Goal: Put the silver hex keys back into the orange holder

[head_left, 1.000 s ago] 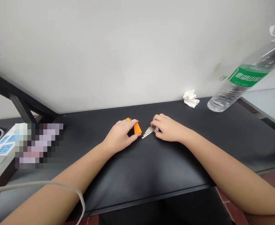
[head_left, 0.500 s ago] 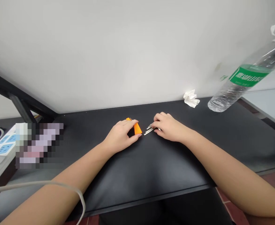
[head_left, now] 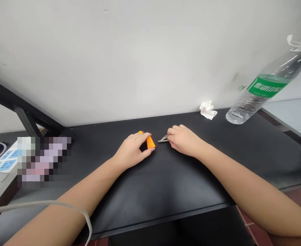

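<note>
An orange holder (head_left: 151, 142) with a row of small holes at its far end rests on the black table (head_left: 130, 198). My left hand (head_left: 132, 149) grips it, thumb at the near side and fingers at the far side. To the right, my right hand (head_left: 181, 139) is closed round a bundle of thin metal hex keys (head_left: 163, 138), whose ends stick out to the left toward the holder. A small gap separates the keys from the orange holder. The other ends of the keys are hidden in my right hand.
A clear plastic bottle (head_left: 264, 85) with a green label leans at the back right. Crumpled white tissue (head_left: 208, 110) lies by the wall. At left are a power strip (head_left: 8, 160), a blurred-out item (head_left: 46, 159) and a pale cable (head_left: 37, 203) crossing above my left forearm.
My right hand has closed round the keys, which were fanned out under its fingertips and are now gathered in a tighter bundle. My left hand still holds the orange holder.
</note>
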The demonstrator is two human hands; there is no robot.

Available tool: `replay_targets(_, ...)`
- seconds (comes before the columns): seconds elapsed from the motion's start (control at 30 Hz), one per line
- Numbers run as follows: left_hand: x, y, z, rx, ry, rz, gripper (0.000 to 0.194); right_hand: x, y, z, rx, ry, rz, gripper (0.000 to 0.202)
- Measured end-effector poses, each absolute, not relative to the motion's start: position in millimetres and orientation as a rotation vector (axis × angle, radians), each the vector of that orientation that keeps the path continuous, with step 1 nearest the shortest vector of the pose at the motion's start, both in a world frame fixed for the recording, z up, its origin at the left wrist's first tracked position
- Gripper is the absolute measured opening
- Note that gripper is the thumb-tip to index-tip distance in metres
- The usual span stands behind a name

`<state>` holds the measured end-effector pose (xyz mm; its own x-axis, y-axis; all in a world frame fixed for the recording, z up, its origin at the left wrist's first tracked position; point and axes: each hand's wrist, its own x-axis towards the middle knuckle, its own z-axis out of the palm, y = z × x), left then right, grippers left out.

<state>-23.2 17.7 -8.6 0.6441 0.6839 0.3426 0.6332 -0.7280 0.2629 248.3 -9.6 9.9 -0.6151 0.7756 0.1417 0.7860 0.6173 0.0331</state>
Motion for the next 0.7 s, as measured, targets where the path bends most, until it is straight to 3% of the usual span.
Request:
replay_targets(0.53,-24.1,18.4,-9.2,2.752,1.114,0.724,0.046,247.5,-22.2,14.6,-1.153,-2.598,0.04,0.02)
replay_targets(0.7,-18.1,13.1,-5.5,2.821,0.969,0.768,0.042,231.0,-26.4,13.3,-1.097,-2.41,0.511,0.02)
